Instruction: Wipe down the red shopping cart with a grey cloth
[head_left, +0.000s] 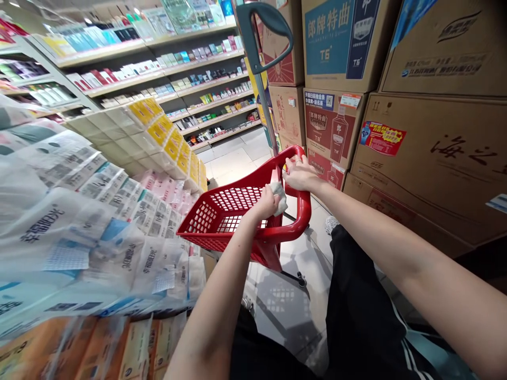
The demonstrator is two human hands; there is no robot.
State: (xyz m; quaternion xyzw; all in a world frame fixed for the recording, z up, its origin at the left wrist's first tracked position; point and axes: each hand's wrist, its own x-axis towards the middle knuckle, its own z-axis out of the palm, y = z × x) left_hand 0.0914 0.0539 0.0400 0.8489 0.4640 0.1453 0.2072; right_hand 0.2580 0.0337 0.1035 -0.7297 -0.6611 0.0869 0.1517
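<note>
A red plastic shopping cart (237,198) with a perforated basket and a thick curved handle (304,211) stands in front of me. My left hand (268,203) is closed around a crumpled whitish cloth (280,198) against the near end of the basket, inside the handle loop. Over the far right corner of the handle reaches my right hand (301,173). Its fingers are extended and somewhat apart, resting at the red frame; part of the fingertips is hidden. A grey pole with a dark loop grip (291,39) rises beyond the cart.
Stacked cardboard cartons (428,126) form a wall on the right. To the left, bagged tissue packs (130,253) and yellow-and-white packs (166,137) are piled beside the cart. Shelves of small goods (190,79) stand behind. Pale floor tiles (233,161) show between the stacks.
</note>
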